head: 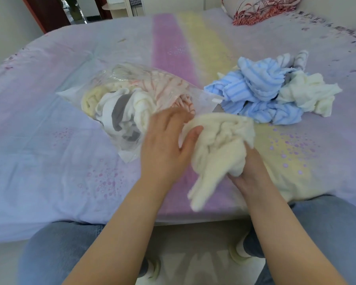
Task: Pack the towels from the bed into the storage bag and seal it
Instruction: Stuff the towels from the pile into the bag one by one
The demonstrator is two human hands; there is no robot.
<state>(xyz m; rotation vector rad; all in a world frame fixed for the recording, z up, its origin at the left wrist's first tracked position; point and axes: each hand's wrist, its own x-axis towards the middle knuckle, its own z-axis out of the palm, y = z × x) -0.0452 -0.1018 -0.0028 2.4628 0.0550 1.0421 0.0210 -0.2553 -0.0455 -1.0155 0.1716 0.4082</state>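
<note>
A clear plastic storage bag [132,93] lies on the bed, its mouth facing right, with several cream, white-grey and pink-striped towels inside. A crumpled cream towel [218,145] is bunched right at the bag's mouth. My right hand [249,171] grips this towel from below. My left hand [164,145] lies over the bag's opening, thumb pressed into the towel. Loose blue striped towels [255,89] and a pale cream towel [308,93] are heaped on the bed to the right of the bag.
The bed [49,130] has a lilac cover with a pink and a yellow stripe. A red patterned pillow [261,9] lies at the far right. My knees in jeans [60,254] are against the bed's near edge.
</note>
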